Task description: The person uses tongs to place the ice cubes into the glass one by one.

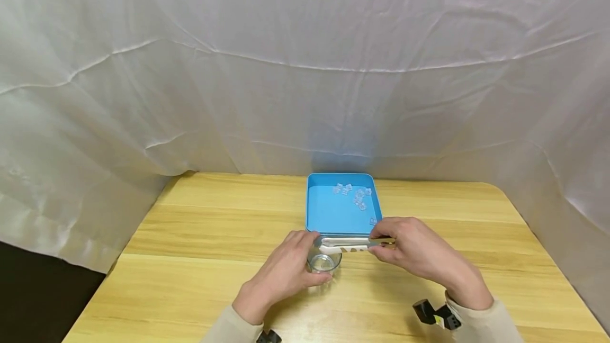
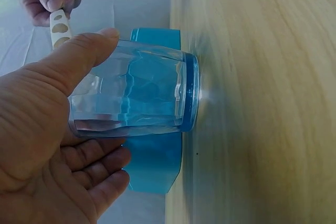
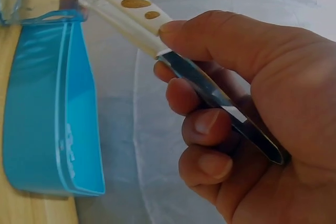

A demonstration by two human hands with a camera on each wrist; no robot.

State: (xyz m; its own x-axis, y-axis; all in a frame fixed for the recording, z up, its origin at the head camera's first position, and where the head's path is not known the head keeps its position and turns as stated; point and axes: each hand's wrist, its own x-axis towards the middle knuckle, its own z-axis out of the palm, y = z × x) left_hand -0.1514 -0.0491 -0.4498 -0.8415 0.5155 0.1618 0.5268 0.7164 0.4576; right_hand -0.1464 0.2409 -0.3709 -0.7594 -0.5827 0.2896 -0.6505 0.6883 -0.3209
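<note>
Clear glass (image 1: pixel 324 264) stands upright on the wooden table (image 1: pixel 190 258), gripped from its left by the left hand (image 1: pixel 288 265), thumb and fingers around its side. Just beyond it sits the blue tray (image 1: pixel 326 213), with small clear cubes (image 1: pixel 359 199) scattered toward its far and right sides. White-ended tongs (image 1: pixel 352 249) reach to the glass's mouth, pinched by the right hand (image 1: pixel 419 247) farther right; whether their tips hold anything cannot be told.
</note>
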